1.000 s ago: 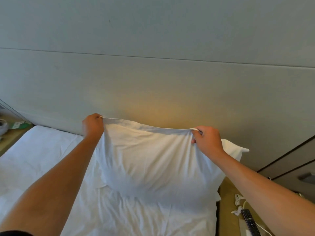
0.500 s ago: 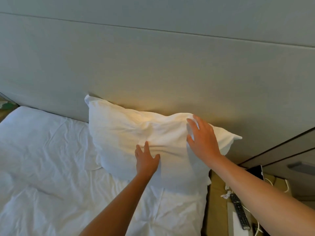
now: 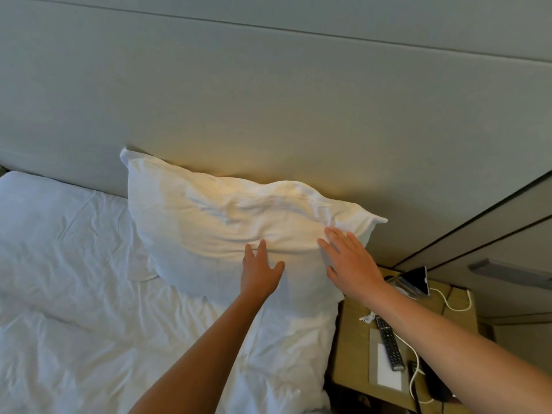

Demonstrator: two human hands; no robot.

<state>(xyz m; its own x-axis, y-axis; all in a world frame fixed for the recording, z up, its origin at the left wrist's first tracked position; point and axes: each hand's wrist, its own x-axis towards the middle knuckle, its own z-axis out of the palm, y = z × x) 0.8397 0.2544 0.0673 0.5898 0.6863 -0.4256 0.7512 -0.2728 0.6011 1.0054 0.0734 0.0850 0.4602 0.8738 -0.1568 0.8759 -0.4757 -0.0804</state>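
From the head camera, the white pillow (image 3: 215,222) stands on its long edge at the top of the bed, its back leaning on the grey padded headboard (image 3: 268,100) behind it. Both hands lie flat on the pillow's front face and grip nothing. The left hand (image 3: 260,273) presses low near the pillow's middle, fingers straight and spread. The right hand (image 3: 349,264) rests on the pillow's right end, fingers straight and close together. I judge that the flat palms are there to pat the filling even and push the pillow back, so that it sits propped against the board. The creases across the pillow above the left hand suggest the fabric gives under that press.

Left of the pillow and in front of it spreads the crumpled white sheet (image 3: 74,279), on which the pillow's lower edge sits. Just beside the pillow's lower right corner is a wooden bedside table (image 3: 349,348) with a black remote (image 3: 389,343), a white cable (image 3: 451,308) and a dark propped-up screen (image 3: 416,279). Nothing lies between the hands and the pillow. The table is so near the pillow's right end that a hard sideways shove could, I think, carry that corner onto the cable
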